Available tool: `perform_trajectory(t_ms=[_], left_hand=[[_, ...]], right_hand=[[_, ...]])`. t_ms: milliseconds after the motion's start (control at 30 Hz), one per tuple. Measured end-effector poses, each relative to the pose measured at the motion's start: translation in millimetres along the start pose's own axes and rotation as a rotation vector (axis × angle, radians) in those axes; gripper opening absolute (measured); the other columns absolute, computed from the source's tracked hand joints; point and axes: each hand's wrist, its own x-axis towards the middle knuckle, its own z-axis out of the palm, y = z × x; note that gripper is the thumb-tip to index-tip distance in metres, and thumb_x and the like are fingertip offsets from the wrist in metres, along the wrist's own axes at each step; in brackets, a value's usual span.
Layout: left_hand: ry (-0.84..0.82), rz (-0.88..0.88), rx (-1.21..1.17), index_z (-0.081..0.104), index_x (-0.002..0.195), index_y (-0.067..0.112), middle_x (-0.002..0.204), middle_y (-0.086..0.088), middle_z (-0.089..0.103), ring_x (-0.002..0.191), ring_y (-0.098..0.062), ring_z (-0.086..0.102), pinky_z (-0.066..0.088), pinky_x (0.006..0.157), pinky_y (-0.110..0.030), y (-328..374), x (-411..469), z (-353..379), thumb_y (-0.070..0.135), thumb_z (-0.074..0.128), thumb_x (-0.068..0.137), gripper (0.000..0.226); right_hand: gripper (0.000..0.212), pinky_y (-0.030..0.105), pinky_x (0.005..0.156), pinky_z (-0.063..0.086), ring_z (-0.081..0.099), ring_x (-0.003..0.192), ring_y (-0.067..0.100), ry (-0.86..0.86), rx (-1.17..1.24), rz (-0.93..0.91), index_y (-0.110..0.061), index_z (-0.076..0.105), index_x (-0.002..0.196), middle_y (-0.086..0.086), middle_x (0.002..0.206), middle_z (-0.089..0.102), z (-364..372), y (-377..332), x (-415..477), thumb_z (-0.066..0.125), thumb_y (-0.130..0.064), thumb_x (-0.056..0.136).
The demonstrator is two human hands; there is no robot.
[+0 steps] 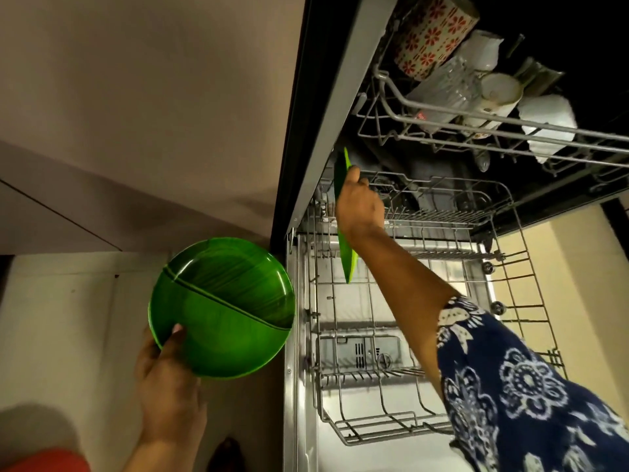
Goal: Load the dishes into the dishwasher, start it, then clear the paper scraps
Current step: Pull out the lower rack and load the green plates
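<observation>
My left hand [168, 379] grips the lower edge of a stack of green round plates [224, 304], held left of the open dishwasher. My right hand [359, 204] holds another green plate [348, 257] upright and edge-on over the left side of the pulled-out lower rack [524, 264]. The plate's bottom edge reaches down among the rack's wires. Apart from that plate, the wire rack holds nothing I can see.
The upper rack [442, 110] holds a red-flowered mug [432, 35], clear glasses [442, 86] and white cups [500, 90]. The dishwasher door [340, 451] lies open beneath the lower rack. A beige cabinet front [119, 114] stands to the left.
</observation>
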Motion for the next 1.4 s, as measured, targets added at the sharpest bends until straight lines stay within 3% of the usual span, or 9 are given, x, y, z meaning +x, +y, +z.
perform_trajectory(t_ms=[133, 333, 533, 733, 933, 1067, 1133, 1267, 1400], left_hand=[[-0.014, -0.004, -0.005, 0.053, 0.130, 0.008, 0.097, 0.004, 0.066, 0.078, -0.003, 0.064, 0.052, 0.063, -0.016, -0.2, 3.6, 4.5, 0.001, 0.041, 0.095, 0.037], [0.010, -0.031, -0.006, 0.058, 0.123, 0.015, 0.082, 0.011, 0.067, 0.072, -0.004, 0.061, 0.050, 0.063, -0.019, -3.1, 13.0, 13.5, 0.001, 0.044, 0.094, 0.035], [0.047, -0.056, -0.022, 0.072, 0.080, 0.043, 0.074, 0.016, 0.070, 0.069, -0.002, 0.063, 0.050, 0.059, -0.016, -1.4, 15.7, 11.1, 0.006, 0.048, 0.094, 0.046], [0.019, -0.085, -0.019, 0.072, 0.079, 0.040, 0.081, 0.013, 0.070, 0.075, -0.006, 0.063, 0.052, 0.063, -0.023, -2.2, 15.6, 9.0, 0.006, 0.048, 0.095, 0.044], [-0.029, -0.105, -0.004, 0.072, 0.075, 0.037, 0.068, 0.016, 0.069, 0.060, 0.002, 0.063, 0.049, 0.050, -0.013, -9.0, 18.3, 8.4, 0.006, 0.046, 0.095, 0.045], [-0.088, -0.109, 0.014, 0.065, 0.101, 0.023, 0.095, 0.004, 0.070, 0.087, -0.014, 0.064, 0.053, 0.075, -0.032, -11.5, 14.6, 7.8, 0.004, 0.044, 0.096, 0.029], [-0.112, -0.118, 0.025, 0.065, 0.103, 0.021, 0.099, 0.000, 0.068, 0.088, -0.015, 0.063, 0.053, 0.075, -0.033, -11.3, 8.1, 8.5, 0.003, 0.043, 0.096, 0.029], [-0.105, -0.142, 0.030, 0.066, 0.098, 0.023, 0.090, 0.007, 0.072, 0.086, -0.012, 0.066, 0.058, 0.067, -0.028, -6.4, -10.2, 12.9, 0.002, 0.043, 0.096, 0.032], [-0.058, -0.229, 0.048, 0.062, 0.096, 0.024, 0.076, 0.015, 0.072, 0.086, -0.012, 0.062, 0.057, 0.061, -0.027, -8.8, -35.2, 11.1, 0.006, 0.045, 0.097, 0.025]], right_hand=[[0.044, 0.040, 0.083, 0.050, 0.062, 0.105, 0.036, -0.075, 0.014, -0.009, -0.001, 0.023, 0.139, 0.024, 0.121, 0.055, 6.3, 10.0, 0.5, 0.035, -0.004, 0.096], [0.054, 0.040, 0.083, 0.050, 0.059, 0.109, 0.036, -0.124, 0.009, -0.032, 0.001, 0.013, 0.144, 0.024, 0.129, 0.049, 25.9, -7.3, 5.9, 0.035, -0.007, 0.096], [0.080, 0.045, 0.098, 0.040, 0.044, 0.127, 0.039, -0.379, 0.126, 0.031, -0.008, -0.015, 0.148, 0.025, 0.146, 0.031, 49.7, -17.3, 4.4, 0.043, -0.010, 0.093], [0.082, 0.043, 0.098, 0.040, 0.048, 0.122, 0.040, -0.435, 0.223, 0.066, -0.022, -0.017, 0.148, 0.026, 0.141, 0.041, 58.2, -8.8, 23.7, 0.043, -0.011, 0.092], [0.086, 0.042, 0.100, 0.039, 0.043, 0.127, 0.039, -0.432, 0.208, 0.067, -0.016, -0.005, 0.150, 0.022, 0.145, 0.036, 63.5, -7.2, 42.7, 0.054, -0.023, 0.088], [0.068, 0.043, 0.092, 0.044, 0.052, 0.117, 0.038, -0.211, 0.033, -0.133, -0.009, 0.024, 0.142, 0.021, 0.130, 0.053, 50.2, 5.3, 16.4, 0.051, -0.044, 0.091], [0.052, 0.042, 0.085, 0.048, 0.059, 0.107, 0.037, -0.126, 0.005, -0.198, -0.011, 0.035, 0.134, 0.018, 0.117, 0.062, 46.1, 13.9, 4.3, 0.046, -0.043, 0.094], [0.040, 0.035, 0.085, 0.050, 0.062, 0.102, 0.032, -0.201, 0.506, -0.038, -0.016, 0.054, 0.126, 0.013, 0.111, 0.067, 39.2, 33.4, -33.2, 0.054, -0.033, 0.090], [0.039, 0.031, 0.072, 0.049, 0.063, 0.088, 0.024, -0.663, 1.320, 0.207, -0.007, 0.058, 0.121, 0.007, 0.101, 0.066, 16.8, 60.3, -115.2, 0.056, -0.033, 0.092]])
